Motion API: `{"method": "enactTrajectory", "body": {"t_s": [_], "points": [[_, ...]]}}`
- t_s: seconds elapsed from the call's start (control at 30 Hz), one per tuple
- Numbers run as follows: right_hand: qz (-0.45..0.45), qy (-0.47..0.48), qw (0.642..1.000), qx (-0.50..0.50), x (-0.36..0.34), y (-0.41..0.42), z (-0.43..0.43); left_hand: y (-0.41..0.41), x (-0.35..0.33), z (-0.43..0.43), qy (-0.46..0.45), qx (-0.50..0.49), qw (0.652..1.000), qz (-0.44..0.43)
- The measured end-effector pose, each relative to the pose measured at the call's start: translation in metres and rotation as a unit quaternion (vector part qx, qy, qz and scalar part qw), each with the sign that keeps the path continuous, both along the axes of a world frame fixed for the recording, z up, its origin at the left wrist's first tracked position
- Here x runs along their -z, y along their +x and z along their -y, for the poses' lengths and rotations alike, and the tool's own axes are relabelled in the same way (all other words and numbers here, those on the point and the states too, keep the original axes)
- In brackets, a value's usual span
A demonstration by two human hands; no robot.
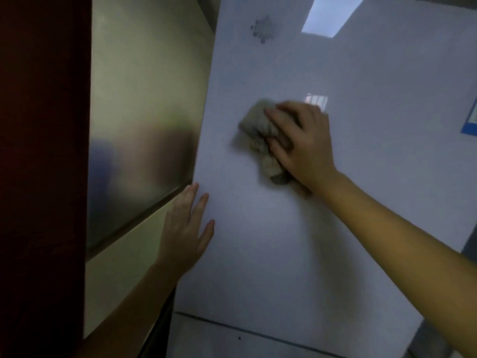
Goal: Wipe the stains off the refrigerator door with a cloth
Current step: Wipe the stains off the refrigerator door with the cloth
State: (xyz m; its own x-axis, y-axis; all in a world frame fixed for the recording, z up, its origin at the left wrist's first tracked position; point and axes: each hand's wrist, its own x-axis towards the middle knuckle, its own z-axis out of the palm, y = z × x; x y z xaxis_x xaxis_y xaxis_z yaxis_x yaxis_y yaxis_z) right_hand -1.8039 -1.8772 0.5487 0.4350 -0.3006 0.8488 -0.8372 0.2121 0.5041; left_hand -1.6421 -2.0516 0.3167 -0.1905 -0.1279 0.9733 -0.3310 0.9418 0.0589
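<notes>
The white refrigerator door (296,241) fills the middle and right of the view. My right hand (302,143) presses a crumpled grey-beige cloth (260,135) flat against the door near its middle. A grey blotchy stain (263,29) sits higher up on the door, well above the cloth. My left hand (185,231) lies flat with fingers spread on the door's left edge, holding nothing. Part of the cloth is hidden under my right fingers.
A brushed metal panel (144,112) stands to the left of the door, and a dark red surface (41,177) fills the far left. A blue-edged sticker (469,122) is at the right edge. A seam (258,332) separates a lower door.
</notes>
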Motion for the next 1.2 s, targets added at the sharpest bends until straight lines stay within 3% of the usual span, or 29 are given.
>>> {"method": "enactTrajectory", "body": {"t_s": [0.17,0.6,0.83,0.97,1.07,1.2], "points": [[0.015,-0.001,1.0,-0.011,0.016,0.03,0.046,0.005,0.005,-0.001,0.027,0.036,0.999,0.007],[-0.044,0.192,0.98,-0.006,0.243,-0.008,-0.028,0.015,0.015,-0.013,0.073,0.082,0.994,0.012],[0.019,0.134,0.991,-0.022,0.214,0.004,-0.014,0.029,0.051,-0.009,0.129,0.045,0.99,0.032],[0.061,0.08,0.994,-0.051,0.192,0.023,0.022,0.03,0.068,-0.005,0.198,0.125,0.972,0.028],[0.048,0.09,0.993,-0.057,0.217,0.031,0.042,0.029,0.079,-0.016,0.279,0.183,0.943,-0.017],[0.006,0.113,0.991,-0.067,0.267,0.03,0.047,0.026,0.108,-0.02,0.317,0.207,0.923,-0.063]]}}
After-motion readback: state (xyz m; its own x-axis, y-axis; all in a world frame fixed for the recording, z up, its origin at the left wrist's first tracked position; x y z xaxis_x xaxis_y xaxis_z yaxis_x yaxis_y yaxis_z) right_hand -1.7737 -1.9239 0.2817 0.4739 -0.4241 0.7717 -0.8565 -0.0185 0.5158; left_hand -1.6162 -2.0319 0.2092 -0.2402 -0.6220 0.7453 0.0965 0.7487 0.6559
